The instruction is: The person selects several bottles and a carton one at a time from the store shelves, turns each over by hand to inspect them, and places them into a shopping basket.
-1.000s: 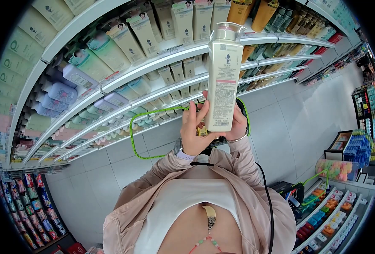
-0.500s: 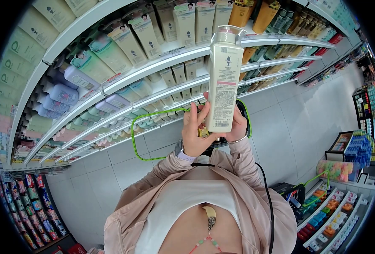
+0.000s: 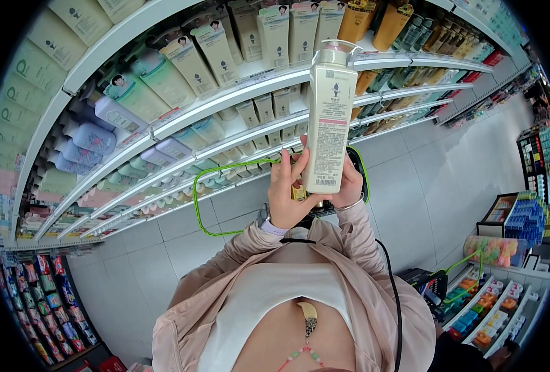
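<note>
A tall cream pump bottle (image 3: 330, 124) stands nearly upright in front of the shelves, its printed label and barcode facing me. My left hand (image 3: 288, 192) grips the lower left side of it, with the thumb near its base. Around the lower right edge is my right hand (image 3: 348, 185), its fingers partly hidden behind the bottle. A clear cover sits over the pump top. On my left wrist is a watch (image 3: 265, 218) with a pale strap.
Curved white shelves (image 3: 225, 146) hold rows of bottles and tubes ahead and left. A green-rimmed basket (image 3: 198, 204) is beyond my hands. Packaged goods (image 3: 48, 304) fill a rack at lower left. Another person's dark sleeve (image 3: 458, 353) shows at lower right, beside a display shelf (image 3: 492, 310).
Another person's dark sleeve and hand have come into view at the lower right. The bottle has shifted very slightly; both my hands keep their hold.
</note>
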{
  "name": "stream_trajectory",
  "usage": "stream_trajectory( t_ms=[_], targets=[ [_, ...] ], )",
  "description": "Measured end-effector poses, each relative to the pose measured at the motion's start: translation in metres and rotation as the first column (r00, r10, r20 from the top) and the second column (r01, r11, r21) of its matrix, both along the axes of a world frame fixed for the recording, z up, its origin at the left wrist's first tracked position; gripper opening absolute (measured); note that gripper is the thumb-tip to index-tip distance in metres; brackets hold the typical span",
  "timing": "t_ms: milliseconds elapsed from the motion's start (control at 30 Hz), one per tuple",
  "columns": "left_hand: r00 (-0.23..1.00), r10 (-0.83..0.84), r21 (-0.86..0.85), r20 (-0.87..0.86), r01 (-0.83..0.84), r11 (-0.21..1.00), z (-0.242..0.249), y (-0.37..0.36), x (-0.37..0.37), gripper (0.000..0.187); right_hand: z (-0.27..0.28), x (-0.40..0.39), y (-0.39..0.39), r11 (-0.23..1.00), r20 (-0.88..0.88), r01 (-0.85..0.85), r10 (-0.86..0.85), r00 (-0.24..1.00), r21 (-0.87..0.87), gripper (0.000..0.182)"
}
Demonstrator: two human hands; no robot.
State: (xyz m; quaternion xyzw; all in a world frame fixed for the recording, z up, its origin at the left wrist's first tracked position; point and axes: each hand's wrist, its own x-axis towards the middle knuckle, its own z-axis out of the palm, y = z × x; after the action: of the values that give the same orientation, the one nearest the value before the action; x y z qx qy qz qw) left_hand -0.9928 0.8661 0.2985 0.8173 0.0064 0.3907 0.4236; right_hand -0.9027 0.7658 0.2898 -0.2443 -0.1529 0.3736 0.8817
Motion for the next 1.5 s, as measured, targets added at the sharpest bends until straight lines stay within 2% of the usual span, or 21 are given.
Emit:
stream_trajectory(
  t_ms=[133,233,300,433,633,833,900,967,1067,1100,1167,1200,1233,1300,1333,1367,1400,1433,1500],
  targets=[
    [1.0,-0.004,0.007,-0.002,0.004,1.0,-0.003,0.001,0.002,0.112,0.0,0.001,-0.001,1.0,0.006,-0.009,0.009,1.0,0.007,0.061],
    [1.0,-0.011,0.016,-0.016,0.011,1.0,-0.004,0.0,0.003,0.112,-0.003,0.002,-0.003,1.0,0.043,0.008,-0.008,0.999,-0.013,0.053],
    [1.0,-0.017,-0.019,-0.02,0.017,1.0,-0.005,-0.002,0.004,0.111,-0.003,0.002,-0.004,1.0,0.015,0.014,-0.014,1.0,-0.006,0.063],
    [0.999,-0.036,-0.042,-0.04,0.034,0.999,-0.007,-0.005,0.007,0.11,-0.004,0.003,-0.009,1.0,0.022,0.013,-0.014,1.0,0.022,0.062],
    [0.99,-0.111,-0.139,-0.085,0.099,0.985,-0.018,-0.012,0.015,0.107,-0.013,0.007,-0.021,0.995,0.034,0.1,-0.099,0.994,-0.01,0.065],
    [0.955,-0.274,-0.291,-0.117,0.231,0.928,-0.036,-0.025,0.026,0.091,-0.009,0.011,-0.037,0.983,0.12,0.166,-0.156,0.98,-0.074,0.084],
    [0.926,-0.342,-0.353,-0.157,0.271,0.896,-0.043,-0.028,0.033,0.08,-0.022,0.019,-0.044,0.948,0.153,0.237,-0.207,0.966,-0.214,0.092],
    [0.924,-0.334,-0.367,-0.188,0.25,0.896,-0.053,-0.034,0.041,0.073,-0.038,0.025,-0.05,0.938,0.157,0.273,-0.243,0.957,-0.215,0.087],
    [0.843,-0.483,-0.558,-0.237,0.288,0.778,-0.082,-0.043,0.049,0.067,-0.067,0.028,-0.062,0.777,0.267,0.383,-0.282,0.921,-0.499,0.074],
    [0.835,-0.487,-0.568,-0.256,0.278,0.775,-0.088,-0.047,0.051,0.067,-0.076,0.026,-0.065,0.774,0.246,0.374,-0.286,0.926,-0.511,0.074],
    [0.792,-0.567,-0.737,-0.227,0.24,0.632,-0.102,-0.055,0.055,0.065,-0.094,0.025,-0.071,0.617,0.433,0.471,-0.224,0.873,-0.631,0.073],
    [0.784,-0.587,-0.814,-0.199,0.202,0.545,-0.108,-0.059,0.057,0.061,-0.105,0.025,-0.077,0.47,0.611,0.594,-0.137,0.78,-0.653,0.071],
    [0.778,-0.59,-0.814,-0.215,0.191,0.549,-0.123,-0.059,0.059,0.061,-0.111,0.024,-0.08,0.47,0.598,0.586,-0.144,0.789,-0.66,0.071],
    [0.699,-0.621,-0.763,-0.356,0.167,0.625,-0.159,-0.05,0.067,0.059,-0.123,0.022,-0.083,0.298,0.768,0.735,-0.008,0.64,-0.609,0.069],
    [0.642,-0.672,-0.878,-0.369,-0.003,0.479,-0.158,-0.049,0.07,0.051,-0.118,0.022,-0.084,0.278,0.759,0.727,0.01,0.651,-0.627,0.069],
    [0.626,-0.68,-0.875,-0.38,-0.005,0.484,-0.159,-0.048,0.077,0.051,-0.12,0.024,-0.086,0.233,0.795,0.761,0.134,0.591,-0.605,0.07],
    [0.687,-0.663,-0.953,-0.297,-0.171,0.25,-0.161,-0.048,0.083,0.046,-0.121,0.024,-0.087,0.234,0.803,0.768,0.206,0.559,-0.596,0.07],
    [0.753,-0.616,-0.952,-0.232,-0.307,-0.017,-0.167,-0.048,0.089,0.041,-0.125,0.026,-0.086,0.236,0.805,0.775,0.28,0.524,-0.587,0.069],
    [0.758,-0.592,-0.914,-0.275,-0.398,-0.085,-0.202,-0.042,0.096,0.037,-0.144,0.028,-0.082,0.257,0.794,0.782,0.424,0.437,-0.568,0.066]
  ],
)
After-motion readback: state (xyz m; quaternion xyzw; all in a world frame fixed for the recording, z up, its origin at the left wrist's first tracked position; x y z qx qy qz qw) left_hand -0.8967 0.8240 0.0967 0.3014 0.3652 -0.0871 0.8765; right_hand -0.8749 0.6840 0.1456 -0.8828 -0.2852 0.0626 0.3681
